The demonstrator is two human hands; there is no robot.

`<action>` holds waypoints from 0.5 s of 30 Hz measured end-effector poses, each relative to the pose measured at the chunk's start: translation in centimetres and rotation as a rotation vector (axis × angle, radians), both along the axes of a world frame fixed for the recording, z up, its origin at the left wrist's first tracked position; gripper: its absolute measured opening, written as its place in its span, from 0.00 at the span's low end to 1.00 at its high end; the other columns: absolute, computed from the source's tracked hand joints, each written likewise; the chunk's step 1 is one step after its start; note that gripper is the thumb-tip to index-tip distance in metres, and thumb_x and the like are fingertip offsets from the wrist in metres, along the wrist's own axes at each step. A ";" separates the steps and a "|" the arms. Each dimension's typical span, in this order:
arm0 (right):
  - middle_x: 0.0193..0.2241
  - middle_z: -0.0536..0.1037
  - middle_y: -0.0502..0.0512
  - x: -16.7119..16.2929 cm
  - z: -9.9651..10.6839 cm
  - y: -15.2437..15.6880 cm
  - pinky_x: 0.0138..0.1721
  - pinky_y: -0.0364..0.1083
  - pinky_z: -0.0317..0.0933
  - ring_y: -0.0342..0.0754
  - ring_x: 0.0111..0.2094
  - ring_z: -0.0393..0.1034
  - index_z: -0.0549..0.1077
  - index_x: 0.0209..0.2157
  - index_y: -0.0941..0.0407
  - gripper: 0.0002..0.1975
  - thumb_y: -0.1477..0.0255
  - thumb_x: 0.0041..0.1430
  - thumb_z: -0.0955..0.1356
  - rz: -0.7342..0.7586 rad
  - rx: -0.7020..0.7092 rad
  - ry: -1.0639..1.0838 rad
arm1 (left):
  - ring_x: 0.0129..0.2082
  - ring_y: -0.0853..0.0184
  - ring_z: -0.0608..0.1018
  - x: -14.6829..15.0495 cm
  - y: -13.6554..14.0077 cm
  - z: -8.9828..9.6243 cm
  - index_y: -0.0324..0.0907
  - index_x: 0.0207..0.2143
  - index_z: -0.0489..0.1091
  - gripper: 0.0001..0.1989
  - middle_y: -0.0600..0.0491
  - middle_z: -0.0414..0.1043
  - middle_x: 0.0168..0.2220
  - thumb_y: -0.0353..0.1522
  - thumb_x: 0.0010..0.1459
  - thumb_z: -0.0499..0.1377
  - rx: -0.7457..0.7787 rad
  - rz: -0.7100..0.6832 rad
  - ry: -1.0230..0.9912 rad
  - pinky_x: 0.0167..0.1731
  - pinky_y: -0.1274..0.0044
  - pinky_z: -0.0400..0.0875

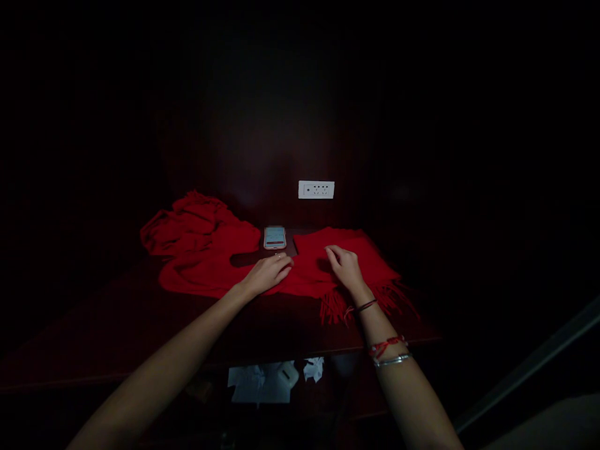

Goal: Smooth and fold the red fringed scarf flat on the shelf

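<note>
A red scarf with fringed ends lies on a dark table. Its right part is spread flat, while the left part forms a crumpled heap. My left hand rests at the scarf's middle stretch, fingers loosely extended and thumb apart. Over the flat right part, my right hand hovers with loosely bent fingers and nothing visible in them; a shadow falls on the cloth beside it. Bracelets circle my right wrist and forearm. Behind my left hand is a phone with its screen lit.
A white wall socket is set in the dark panel behind the table. Below the table's front edge, white papers and a pale rounded object show. The surroundings are very dark.
</note>
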State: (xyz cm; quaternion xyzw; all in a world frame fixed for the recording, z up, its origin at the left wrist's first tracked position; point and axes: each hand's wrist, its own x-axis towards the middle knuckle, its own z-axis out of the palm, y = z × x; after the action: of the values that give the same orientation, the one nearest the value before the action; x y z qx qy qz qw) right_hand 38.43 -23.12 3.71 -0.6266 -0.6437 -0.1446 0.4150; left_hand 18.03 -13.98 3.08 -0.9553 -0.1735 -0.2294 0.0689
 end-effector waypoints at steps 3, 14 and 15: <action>0.33 0.74 0.55 0.0 0.2 -0.4 0.37 0.42 0.57 0.46 0.34 0.68 0.70 0.35 0.57 0.15 0.68 0.57 0.56 0.024 0.019 0.022 | 0.36 0.69 0.68 -0.5 -0.2 -0.1 0.40 0.38 0.62 0.10 0.50 0.62 0.38 0.28 0.55 0.44 0.037 0.001 0.021 0.37 0.79 0.63; 0.33 0.74 0.53 0.0 -0.1 -1.4 0.37 0.41 0.57 0.43 0.34 0.67 0.70 0.34 0.57 0.12 0.71 0.56 0.58 0.115 -0.159 -0.109 | 0.38 0.69 0.68 -0.3 -2.8 0.0 0.45 0.40 0.64 0.12 0.53 0.63 0.41 0.37 0.55 0.47 0.007 -0.237 0.280 0.37 0.79 0.63; 0.33 0.74 0.53 0.5 0.1 -2.0 0.37 0.41 0.57 0.43 0.35 0.67 0.70 0.34 0.57 0.11 0.71 0.56 0.58 0.120 -0.170 -0.121 | 0.37 0.69 0.69 -0.3 -2.7 0.0 0.44 0.39 0.64 0.11 0.53 0.64 0.39 0.35 0.55 0.47 0.011 -0.226 0.289 0.37 0.79 0.63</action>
State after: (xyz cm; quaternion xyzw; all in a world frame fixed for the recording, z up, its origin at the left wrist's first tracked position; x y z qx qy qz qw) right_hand 38.96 -25.08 3.81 -0.6101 -0.7138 -0.1022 0.3285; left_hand 17.74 -16.64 3.08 -0.9913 -0.0523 -0.0972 0.0722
